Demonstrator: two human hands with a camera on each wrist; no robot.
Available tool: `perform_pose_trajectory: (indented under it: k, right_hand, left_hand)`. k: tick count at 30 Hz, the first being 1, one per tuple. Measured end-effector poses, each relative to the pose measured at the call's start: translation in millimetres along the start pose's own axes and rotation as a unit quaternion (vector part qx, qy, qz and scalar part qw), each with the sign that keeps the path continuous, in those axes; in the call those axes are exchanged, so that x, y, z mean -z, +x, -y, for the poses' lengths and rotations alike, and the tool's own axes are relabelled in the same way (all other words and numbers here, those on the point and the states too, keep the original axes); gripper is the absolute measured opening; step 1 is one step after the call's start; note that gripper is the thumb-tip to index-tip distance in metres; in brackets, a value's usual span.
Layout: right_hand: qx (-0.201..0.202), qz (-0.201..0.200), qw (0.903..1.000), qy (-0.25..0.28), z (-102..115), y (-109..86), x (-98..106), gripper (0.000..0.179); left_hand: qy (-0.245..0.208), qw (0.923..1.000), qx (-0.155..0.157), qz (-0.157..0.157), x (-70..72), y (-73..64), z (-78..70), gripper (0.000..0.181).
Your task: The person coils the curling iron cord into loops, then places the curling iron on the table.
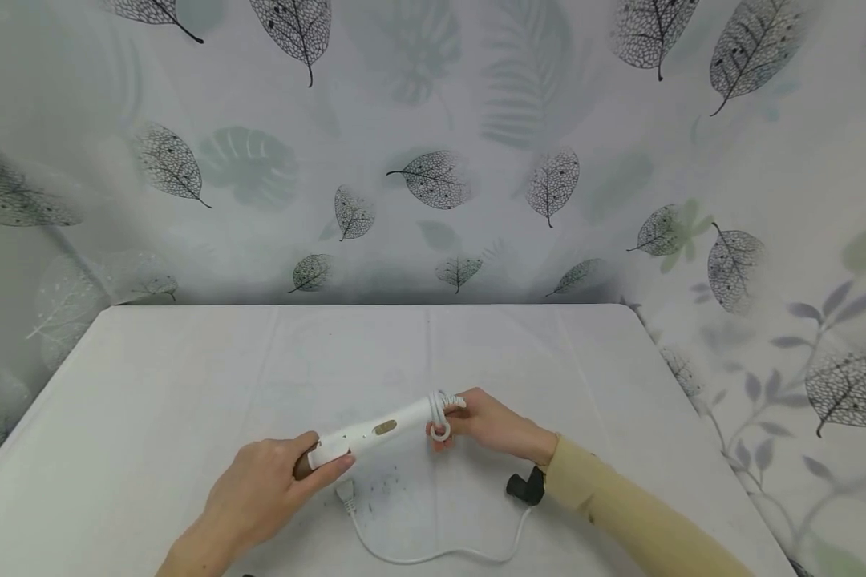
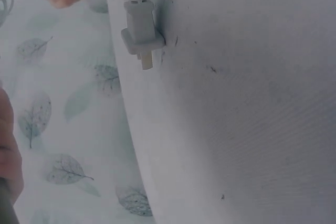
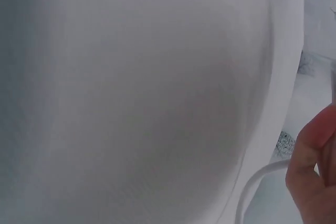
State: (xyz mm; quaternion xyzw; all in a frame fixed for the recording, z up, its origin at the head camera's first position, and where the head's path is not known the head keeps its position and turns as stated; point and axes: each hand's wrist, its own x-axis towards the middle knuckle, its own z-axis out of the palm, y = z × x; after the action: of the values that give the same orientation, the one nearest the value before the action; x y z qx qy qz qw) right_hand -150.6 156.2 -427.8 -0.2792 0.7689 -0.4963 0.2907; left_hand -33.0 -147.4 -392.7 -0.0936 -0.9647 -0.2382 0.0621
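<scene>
My left hand (image 1: 256, 489) grips one end of a white hair styling iron (image 1: 368, 433), thumb and fingers around its brown tip. The iron slants up to the right above the table, a gold oval on its side. Its white cord (image 1: 439, 413) is looped around the far end, where my right hand (image 1: 494, 421) pinches the loops; some right fingers are hidden behind them. Below lies a two-pin plug (image 1: 345, 490), seen close in the left wrist view as a pale plug (image 2: 140, 24). In the right wrist view, curled fingers (image 3: 310, 166) show at the edge.
A white cloth covers the table (image 1: 188, 385). A length of cord (image 1: 433, 557) curves from the plug toward a black piece (image 1: 525, 486) beside the right sleeve. Leaf-patterned curtain (image 1: 433, 120) stands behind the table and along its sides.
</scene>
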Motion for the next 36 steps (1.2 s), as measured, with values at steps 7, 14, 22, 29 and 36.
perform_pose_trajectory:
  k: [7, 14, 22, 29, 36]
  right_hand:
    - [0.059, -0.042, 0.9764, -0.204, 8.4, 6.1, 3.2, 0.010]
    - [0.079, -0.042, 0.9673, -0.238, 13.6, 12.2, 7.3, 0.013]
    - [0.108, -0.030, 0.9635, -0.243, 25.5, 13.3, 5.6, 0.010]
    - [0.135, -0.052, 0.9207, -0.363, 45.4, 5.1, 5.0, 0.008]
    - [0.163, -0.071, 0.9321, -0.316, 53.7, 0.9, 1.2, 0.009]
  left_hand:
    - [-0.015, 0.9979, -0.044, 0.044, -6.2, -1.9, 3.5, 0.050]
    - [-0.026, 0.9922, -0.076, 0.095, -15.2, -3.2, 5.6, 0.050]
    - [-0.026, 0.9892, -0.067, 0.128, -21.6, -4.0, 3.4, 0.053]
    - [-0.015, 0.9879, -0.051, 0.146, -24.8, -3.3, 1.9, 0.054]
    - [0.010, 0.9913, -0.017, 0.130, -28.7, -5.2, 2.7, 0.056]
